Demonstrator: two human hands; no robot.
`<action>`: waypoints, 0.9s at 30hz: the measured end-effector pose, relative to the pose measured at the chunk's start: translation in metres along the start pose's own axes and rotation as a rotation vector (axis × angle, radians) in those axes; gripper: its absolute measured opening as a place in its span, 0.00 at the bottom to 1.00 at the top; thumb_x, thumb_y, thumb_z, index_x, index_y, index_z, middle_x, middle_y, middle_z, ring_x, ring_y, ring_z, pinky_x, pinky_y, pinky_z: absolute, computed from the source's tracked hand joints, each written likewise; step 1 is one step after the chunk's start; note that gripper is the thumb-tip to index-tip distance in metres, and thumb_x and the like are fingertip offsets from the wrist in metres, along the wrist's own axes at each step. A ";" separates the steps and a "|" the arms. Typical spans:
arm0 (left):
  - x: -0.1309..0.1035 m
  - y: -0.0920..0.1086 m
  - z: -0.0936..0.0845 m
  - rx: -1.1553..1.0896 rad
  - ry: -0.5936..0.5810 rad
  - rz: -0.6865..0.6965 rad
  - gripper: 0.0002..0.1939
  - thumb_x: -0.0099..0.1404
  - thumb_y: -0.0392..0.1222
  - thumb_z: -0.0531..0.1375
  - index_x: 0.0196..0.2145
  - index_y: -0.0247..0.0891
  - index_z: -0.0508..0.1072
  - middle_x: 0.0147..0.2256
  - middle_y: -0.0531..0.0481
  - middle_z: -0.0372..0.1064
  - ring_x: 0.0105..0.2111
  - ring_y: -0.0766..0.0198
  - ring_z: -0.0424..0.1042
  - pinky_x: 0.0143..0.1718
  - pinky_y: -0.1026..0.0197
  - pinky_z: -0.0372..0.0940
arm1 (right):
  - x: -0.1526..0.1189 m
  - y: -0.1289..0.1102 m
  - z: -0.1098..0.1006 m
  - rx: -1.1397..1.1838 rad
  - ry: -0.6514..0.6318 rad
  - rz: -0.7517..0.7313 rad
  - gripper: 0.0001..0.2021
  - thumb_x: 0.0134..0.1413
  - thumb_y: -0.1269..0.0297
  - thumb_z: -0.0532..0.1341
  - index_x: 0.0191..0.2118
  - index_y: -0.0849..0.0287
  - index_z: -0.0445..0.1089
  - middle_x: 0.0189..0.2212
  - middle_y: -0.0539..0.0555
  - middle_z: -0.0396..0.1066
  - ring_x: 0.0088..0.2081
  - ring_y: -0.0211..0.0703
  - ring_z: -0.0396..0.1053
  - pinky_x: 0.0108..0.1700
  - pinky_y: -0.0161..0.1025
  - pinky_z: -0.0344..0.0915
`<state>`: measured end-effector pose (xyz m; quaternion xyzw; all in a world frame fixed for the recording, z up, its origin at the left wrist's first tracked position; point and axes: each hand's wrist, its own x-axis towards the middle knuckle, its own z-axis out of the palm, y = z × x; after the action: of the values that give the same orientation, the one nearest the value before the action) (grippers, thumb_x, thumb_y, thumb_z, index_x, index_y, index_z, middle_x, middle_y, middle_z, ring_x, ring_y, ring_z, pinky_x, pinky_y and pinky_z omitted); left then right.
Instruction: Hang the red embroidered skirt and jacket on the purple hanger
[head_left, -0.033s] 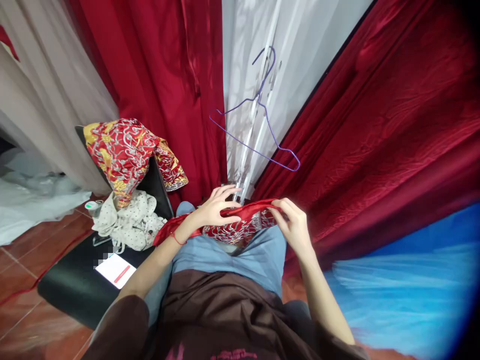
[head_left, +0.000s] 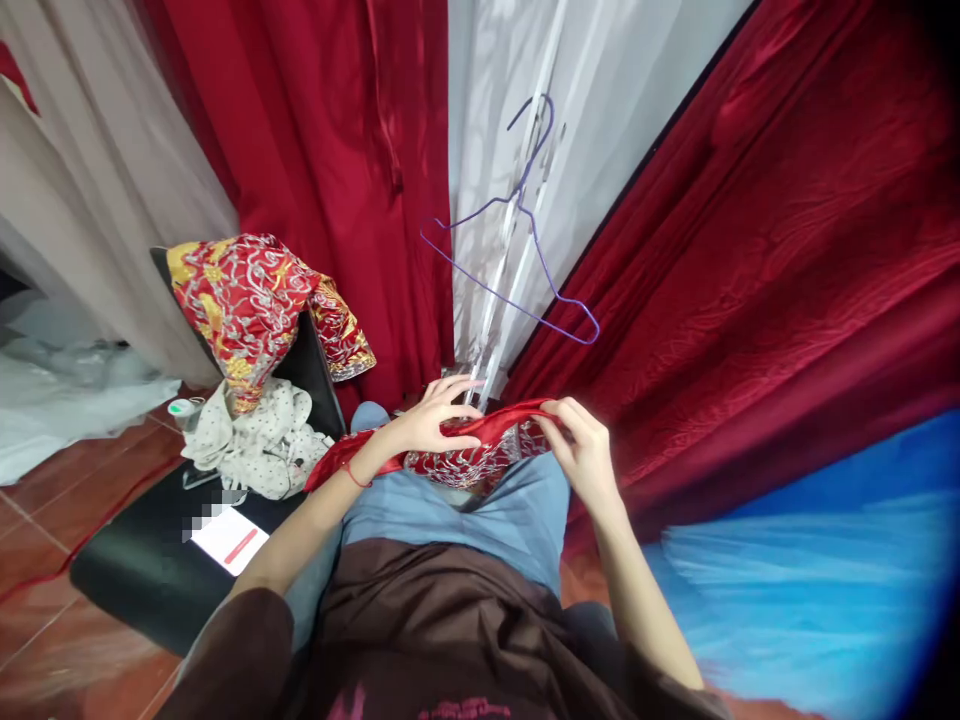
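Observation:
Across my lap lies a red garment (head_left: 469, 462) with silver embroidery and a smooth red satin edge. My left hand (head_left: 437, 418) is over its left part, fingers apart and extended to the right, with nothing gripped between them. My right hand (head_left: 583, 440) pinches the satin edge at the garment's right end between thumb and fingers. The underside of the garment is hidden.
A purple wire hanger (head_left: 517, 215) hangs ahead against white fabric. On my left, a black chair (head_left: 127, 570) bears a lit phone (head_left: 231, 540), a dotted white cloth (head_left: 262, 440) and a red-gold garment (head_left: 247, 300). Red curtains (head_left: 750, 260) and blue tulle (head_left: 817, 570) are on the right.

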<state>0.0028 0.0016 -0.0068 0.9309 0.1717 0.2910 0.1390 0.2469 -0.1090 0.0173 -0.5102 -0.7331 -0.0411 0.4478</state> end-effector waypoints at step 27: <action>-0.024 -0.064 -0.012 0.021 -0.332 -0.532 0.30 0.56 0.71 0.60 0.27 0.38 0.77 0.32 0.48 0.75 0.31 0.60 0.71 0.32 0.63 0.56 | -0.002 0.019 0.018 -0.060 0.071 0.125 0.10 0.65 0.57 0.57 0.40 0.56 0.72 0.35 0.55 0.74 0.31 0.41 0.70 0.35 0.37 0.66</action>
<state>-0.0380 0.0513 -0.0319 0.8895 0.3871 0.0866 0.2267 0.2508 -0.0926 -0.0023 -0.5665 -0.6817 -0.0532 0.4599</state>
